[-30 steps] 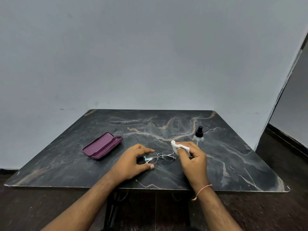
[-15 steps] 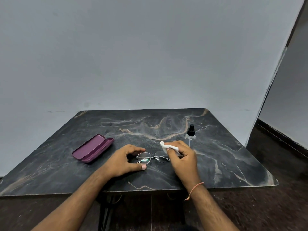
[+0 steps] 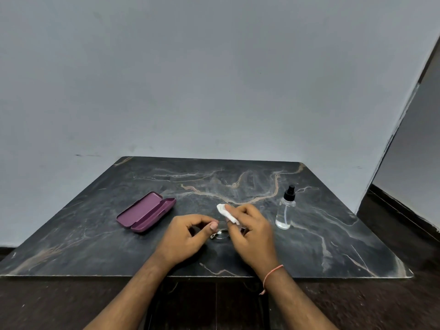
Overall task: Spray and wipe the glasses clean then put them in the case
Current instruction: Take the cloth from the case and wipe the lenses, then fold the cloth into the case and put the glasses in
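table (image 3: 333, 246): dark marble, tan veins | wall (image 3: 214, 79): plain grey | floor (image 3: 59, 306): dark

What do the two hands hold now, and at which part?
The right hand pinches a white cloth in its fingers. The left hand seems to grip the glasses at their left end.

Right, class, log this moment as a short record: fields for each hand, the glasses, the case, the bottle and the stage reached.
left hand: pinching the glasses' left end
right hand: holding a white wipe over the glasses
glasses: on the marble table, mostly hidden by the hands
case: purple, open, empty, left of the hands
spray bottle: upright, right of the hands
stage: wiping; casing not yet done
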Motion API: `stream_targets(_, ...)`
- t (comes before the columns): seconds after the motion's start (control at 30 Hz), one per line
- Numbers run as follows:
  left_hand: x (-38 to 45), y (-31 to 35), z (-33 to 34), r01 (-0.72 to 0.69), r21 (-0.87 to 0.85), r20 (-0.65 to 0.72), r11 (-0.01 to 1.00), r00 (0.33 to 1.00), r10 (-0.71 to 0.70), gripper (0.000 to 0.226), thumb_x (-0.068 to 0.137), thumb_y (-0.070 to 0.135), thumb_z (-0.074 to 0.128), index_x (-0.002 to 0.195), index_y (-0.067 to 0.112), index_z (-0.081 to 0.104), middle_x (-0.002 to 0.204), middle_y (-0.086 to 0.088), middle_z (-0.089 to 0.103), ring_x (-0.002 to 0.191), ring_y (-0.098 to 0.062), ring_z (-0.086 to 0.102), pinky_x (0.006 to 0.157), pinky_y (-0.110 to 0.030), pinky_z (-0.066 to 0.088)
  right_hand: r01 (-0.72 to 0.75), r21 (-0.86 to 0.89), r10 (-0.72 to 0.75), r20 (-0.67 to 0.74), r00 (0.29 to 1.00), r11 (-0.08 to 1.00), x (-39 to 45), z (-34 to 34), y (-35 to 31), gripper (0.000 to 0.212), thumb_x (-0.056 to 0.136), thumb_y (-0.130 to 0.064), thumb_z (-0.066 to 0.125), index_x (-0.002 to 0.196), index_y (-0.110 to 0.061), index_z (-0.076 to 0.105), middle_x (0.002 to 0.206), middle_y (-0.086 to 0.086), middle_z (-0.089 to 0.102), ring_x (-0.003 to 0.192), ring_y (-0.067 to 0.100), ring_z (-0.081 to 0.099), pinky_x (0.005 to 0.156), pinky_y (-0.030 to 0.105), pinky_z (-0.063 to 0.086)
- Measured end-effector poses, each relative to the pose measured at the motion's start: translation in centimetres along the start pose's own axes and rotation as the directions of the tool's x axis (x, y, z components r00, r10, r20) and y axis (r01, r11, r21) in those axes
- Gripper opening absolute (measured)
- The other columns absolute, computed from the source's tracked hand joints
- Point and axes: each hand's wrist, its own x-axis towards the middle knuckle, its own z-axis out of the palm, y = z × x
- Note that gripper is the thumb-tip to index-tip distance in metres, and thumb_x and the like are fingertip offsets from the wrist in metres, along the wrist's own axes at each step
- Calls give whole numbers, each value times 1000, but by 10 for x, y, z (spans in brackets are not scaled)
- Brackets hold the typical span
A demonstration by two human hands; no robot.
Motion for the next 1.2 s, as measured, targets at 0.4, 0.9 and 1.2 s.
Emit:
stream_targets(0.4,4,-6,-2,109,-149,-45,983,992,-117,22,101,11,74,113,26,85,103,11,86,99,-13,82,92,-38,65,194,-107,-181,124,976,975,-8,3,-3,53,85,-19,74,137,-18,73,124,-10,70,109,11,62,89,27,55)
stream_targets(0.9,0,-1,-1,92,-58,-120,994,988,-99,18,98,12,74,99,26,86,90,12,84,79,-9,77,73,-28,60,28,16,-28,-38,999,999,-1,2,2,5,91,-23,76,93,-23,80,96,-13,70,93,13,68,79,33,54)
stream_targets(1.2,-6,2,-9,145,-211,-198,967,962,-187,14,98,26,76,87,20,81,86,6,80,79,-3,69,72,-18,52,-362,377,377,35,926,853,2,-4,3,23,103,-31,72,81,-27,76,60,-5,61,59,12,51,59,34,44)
